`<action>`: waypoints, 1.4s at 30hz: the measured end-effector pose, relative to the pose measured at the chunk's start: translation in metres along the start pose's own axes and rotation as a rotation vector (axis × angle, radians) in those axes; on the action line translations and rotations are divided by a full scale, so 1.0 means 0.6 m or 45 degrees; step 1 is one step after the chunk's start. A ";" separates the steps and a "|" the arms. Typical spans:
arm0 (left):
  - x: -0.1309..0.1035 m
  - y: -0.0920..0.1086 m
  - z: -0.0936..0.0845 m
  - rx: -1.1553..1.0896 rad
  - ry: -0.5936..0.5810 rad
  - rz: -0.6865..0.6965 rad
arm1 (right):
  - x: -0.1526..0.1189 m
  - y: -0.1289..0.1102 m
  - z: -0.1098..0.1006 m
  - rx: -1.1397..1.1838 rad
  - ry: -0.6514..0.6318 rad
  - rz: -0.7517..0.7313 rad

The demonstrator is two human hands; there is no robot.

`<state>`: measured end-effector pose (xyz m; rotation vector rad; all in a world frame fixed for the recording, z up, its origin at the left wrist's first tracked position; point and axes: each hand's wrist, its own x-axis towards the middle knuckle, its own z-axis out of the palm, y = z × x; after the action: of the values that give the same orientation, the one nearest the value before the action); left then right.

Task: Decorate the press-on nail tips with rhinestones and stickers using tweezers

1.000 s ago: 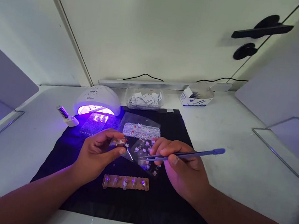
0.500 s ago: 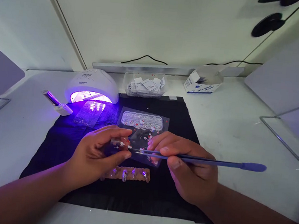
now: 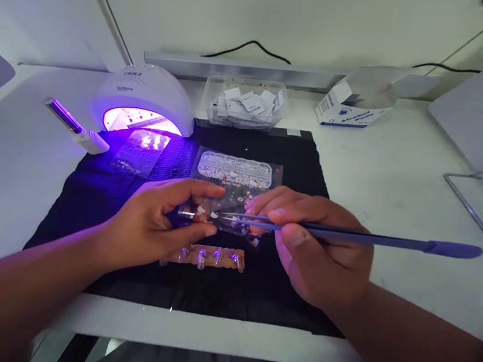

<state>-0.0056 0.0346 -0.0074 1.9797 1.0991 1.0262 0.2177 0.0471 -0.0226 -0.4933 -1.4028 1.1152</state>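
Surface: black cloth [image 3: 127, 284] on a white desk [image 3: 406, 175], its sides running out of view.
Clear sheet [image 3: 195, 214]: between the hands, above the cloth, bearing small charms; its far edge blends with the sheet beneath.
Left hand [image 3: 154, 226]: thumb and fingers pinching the clear sheet, covering part of it.
Right hand [image 3: 324, 250]: clasped on tweezers [image 3: 390, 241], tips by a white charm [image 3: 214, 215]; whether they touch, I cannot tell.
Brown strip [image 3: 210, 256]: below, left end partly hidden by the left hand.
Lamp [image 3: 147, 93]: lit purple, upper lettering blurred.

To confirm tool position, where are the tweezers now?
In the head view, right of centre, the tweezers are held in the right hand, tips pointing toward the left hand.
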 end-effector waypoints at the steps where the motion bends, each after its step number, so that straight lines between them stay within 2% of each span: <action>1: 0.001 -0.002 0.000 -0.016 0.002 -0.005 | 0.000 0.000 0.001 -0.013 0.015 0.007; 7: 0.007 -0.002 -0.003 0.049 0.016 0.032 | -0.001 -0.002 0.004 -0.022 0.014 0.066; 14: 0.012 0.002 -0.004 0.145 0.026 0.116 | -0.001 0.004 -0.002 -0.086 -0.057 0.018; 21: 0.008 0.004 -0.005 0.064 0.040 0.059 | 0.001 0.007 -0.008 -0.086 -0.087 -0.011; 28: 0.001 0.012 0.001 0.108 0.107 0.068 | 0.003 0.008 -0.009 -0.145 -0.102 -0.062; 33: -0.001 0.010 0.002 0.055 0.100 0.093 | 0.005 0.007 -0.009 -0.142 -0.137 -0.152; 42: 0.002 0.015 0.003 0.181 0.164 0.137 | 0.011 -0.006 -0.005 -0.258 -0.220 -0.209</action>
<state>0.0000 0.0315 -0.0007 2.1299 1.1732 1.1748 0.2204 0.0520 -0.0170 -0.4240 -1.6869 0.9048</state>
